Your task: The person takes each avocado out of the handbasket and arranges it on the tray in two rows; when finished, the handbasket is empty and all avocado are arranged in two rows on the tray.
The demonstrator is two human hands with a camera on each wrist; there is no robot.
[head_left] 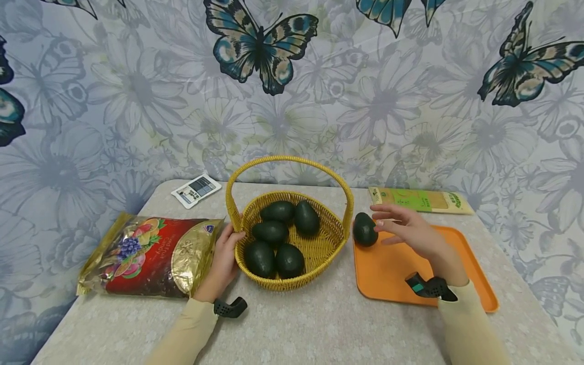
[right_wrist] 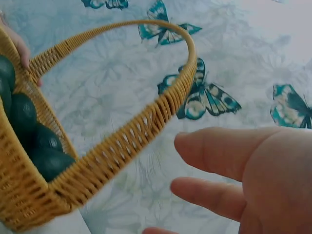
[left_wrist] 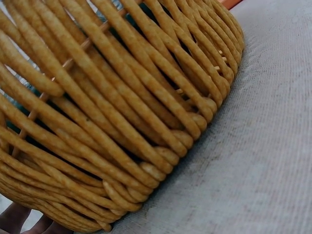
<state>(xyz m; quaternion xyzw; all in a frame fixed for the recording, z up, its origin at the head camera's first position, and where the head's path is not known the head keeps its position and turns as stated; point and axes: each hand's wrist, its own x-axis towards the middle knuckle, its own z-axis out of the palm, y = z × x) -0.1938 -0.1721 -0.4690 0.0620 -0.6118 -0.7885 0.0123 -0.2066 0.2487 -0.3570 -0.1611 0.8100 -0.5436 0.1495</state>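
Right grip beside lone avocado

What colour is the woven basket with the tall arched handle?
The woven basket is golden yellow; it shows best in the head view.

An indoor tabletop spot, home or studio unclear: a pale table against a butterfly-and-flower backdrop.

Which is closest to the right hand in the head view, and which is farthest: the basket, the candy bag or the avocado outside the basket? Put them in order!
1. Avocado: just left of the right hand.
2. Basket: farther left, in the middle.
3. Candy bag: far left, past the basket.
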